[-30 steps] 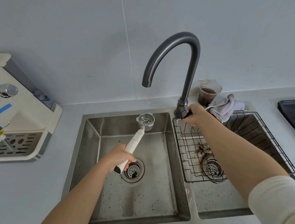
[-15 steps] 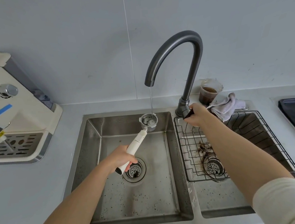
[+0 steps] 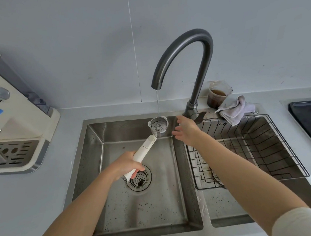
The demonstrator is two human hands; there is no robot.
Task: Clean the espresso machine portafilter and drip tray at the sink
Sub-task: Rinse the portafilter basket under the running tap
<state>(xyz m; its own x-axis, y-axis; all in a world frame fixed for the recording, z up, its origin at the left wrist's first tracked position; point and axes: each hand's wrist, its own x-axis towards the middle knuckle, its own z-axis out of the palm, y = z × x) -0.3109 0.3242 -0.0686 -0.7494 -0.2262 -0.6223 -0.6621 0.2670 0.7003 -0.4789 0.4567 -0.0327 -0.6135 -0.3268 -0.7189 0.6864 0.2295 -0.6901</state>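
Lifted off the faucet lever (image 3: 200,116) since half a second back and swung in toward the work, leaving the right hand (image 3: 186,132) with fingers spread, holding nothing, just beside the portafilter (image 3: 158,126). Clamped in the left hand (image 3: 126,165), fingers wrapped round the white handle near its end; held over the left basin of the sink (image 3: 139,212), basket up near the back wall, directly under the thin water stream (image 3: 157,102) from the faucet (image 3: 182,46).

To rinse well: keep the basket level under the stream until it fills; then tilt and swirl so loose grounds spill toward the drain (image 3: 139,178), not across the divider into the wire rack (image 3: 255,147); bring the free fingers in to rub the inner wall and rim, where residue probably clings; hold the handle firmly, since wet plastic likely slips and a full basket likely pulls the far end down; avoid opening the flow further, for fear of splash.

Not yet touched: drip tray (image 3: 10,153), seated in the espresso machine (image 3: 20,119) on the counter at left.
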